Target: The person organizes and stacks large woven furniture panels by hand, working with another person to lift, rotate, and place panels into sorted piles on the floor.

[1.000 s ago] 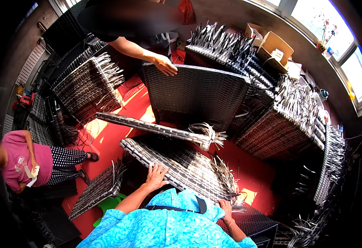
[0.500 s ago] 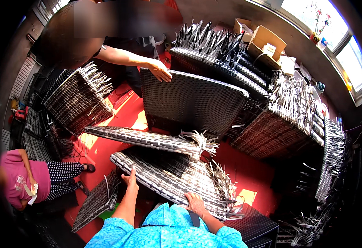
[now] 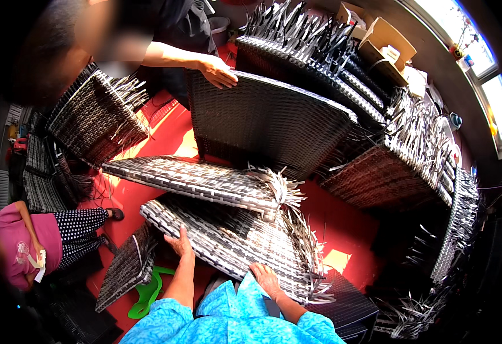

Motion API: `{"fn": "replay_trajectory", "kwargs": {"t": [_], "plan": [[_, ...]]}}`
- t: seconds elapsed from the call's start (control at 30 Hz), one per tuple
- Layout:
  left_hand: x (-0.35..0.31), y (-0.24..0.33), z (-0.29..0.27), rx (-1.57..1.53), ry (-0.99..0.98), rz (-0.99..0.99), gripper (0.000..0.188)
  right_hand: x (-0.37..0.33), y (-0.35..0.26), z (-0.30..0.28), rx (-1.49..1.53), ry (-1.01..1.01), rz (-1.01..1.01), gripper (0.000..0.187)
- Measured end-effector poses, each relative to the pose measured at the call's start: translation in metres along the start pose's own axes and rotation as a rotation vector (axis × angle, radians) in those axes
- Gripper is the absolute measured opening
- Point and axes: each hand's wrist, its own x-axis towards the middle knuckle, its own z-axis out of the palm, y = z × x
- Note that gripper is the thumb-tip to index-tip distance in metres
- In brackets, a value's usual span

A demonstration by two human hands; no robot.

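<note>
Directly before me is a black-and-white woven panel (image 3: 228,246), tilted, with loose strips fraying from its right end. My left hand (image 3: 179,243) grips its near edge toward the left, thumb on the upper side. Farther right along that edge, my right hand (image 3: 265,279) holds it with fingers laid over the weave. Just beyond lies a second woven panel (image 3: 193,179), its right end overlapping the first, with a tuft of loose strips there. Behind both stands a large dark woven panel (image 3: 262,120), and a co-worker's hand (image 3: 218,71) rests on its top edge.
More woven pieces (image 3: 99,114) stand at the far left. Stacks with upright loose strips (image 3: 417,126) line the right side, below a cardboard box (image 3: 386,46). A green plastic stool (image 3: 146,295) is near my left arm. Another person (image 3: 39,241) is at the left on the red floor.
The middle panel has tipped, showing more of its upper face. My view has shifted, and more of the green stool shows. Both my hands stay on the near panel's edge.
</note>
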Motion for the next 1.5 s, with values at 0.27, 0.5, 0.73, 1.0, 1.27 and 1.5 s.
{"fn": "replay_trajectory", "kwargs": {"t": [0.27, 0.5, 0.73, 1.0, 1.27, 1.5], "plan": [[0.004, -0.004, 0.001, -0.053, 0.058, 0.047, 0.088, 0.005, -0.006, 0.004, -0.033, 0.016, -0.017, 0.038], [0.004, 0.006, -0.003, -0.079, 0.039, 0.035, 0.084, 0.002, 0.0, 0.025, 0.04, -0.007, -0.025, 0.042], [0.011, -0.005, -0.004, -0.105, 0.068, 0.06, 0.085, 0.006, -0.008, 0.013, 0.081, -0.027, -0.01, 0.039], [0.013, -0.007, -0.01, -0.068, 0.07, 0.095, 0.085, 0.004, -0.021, 0.012, 0.102, -0.05, 0.011, 0.039], [0.013, 0.001, -0.009, -0.041, 0.059, 0.059, 0.084, 0.008, -0.018, 0.014, 0.064, -0.018, -0.015, 0.038], [0.013, 0.004, -0.009, -0.011, 0.084, 0.024, 0.084, 0.01, -0.019, 0.008, 0.105, -0.035, 0.0, 0.037]]}}
